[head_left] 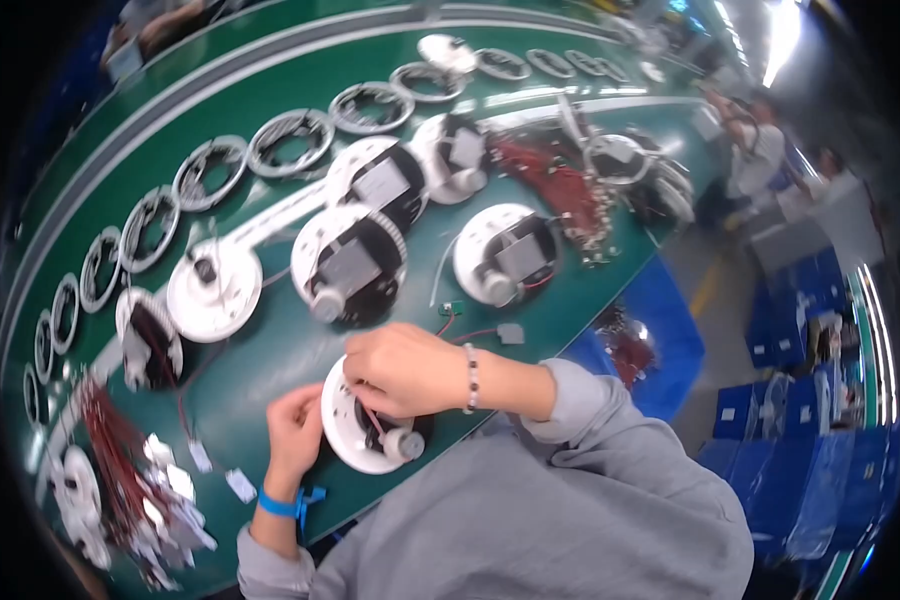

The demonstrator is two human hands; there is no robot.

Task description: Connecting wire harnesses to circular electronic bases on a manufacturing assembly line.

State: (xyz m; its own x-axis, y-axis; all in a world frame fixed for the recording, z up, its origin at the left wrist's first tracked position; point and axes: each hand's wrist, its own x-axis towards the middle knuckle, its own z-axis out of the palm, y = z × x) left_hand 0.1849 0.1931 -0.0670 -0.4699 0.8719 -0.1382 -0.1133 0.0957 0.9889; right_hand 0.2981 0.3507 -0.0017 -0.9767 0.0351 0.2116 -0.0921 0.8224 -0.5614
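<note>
Close to my body, a round white housing [342, 432] with a dark middle lies at the bench's near edge, a small white cylinder [403, 444] on its lower right. My left hand [295, 430] grips the left rim, fingertips against it. Over the upper part my right hand [402, 370] is closed, its fingers bent down into the housing; what they pinch is hidden. A thin reddish wire [373, 418] shows just beneath that hand. Beyond it lie a tiny green circuit board [451, 309] and a small grey-white piece [510, 333] on red wires.
Similar housings with grey boxes [350, 265] stand further off, another [507, 255] to the right. White rings [210, 172] line a green conveyor belt [300, 65]. Bundled red wires lie left [120, 435] and far right [555, 180]. Blue bins [805, 400] and people [765, 145] are at right.
</note>
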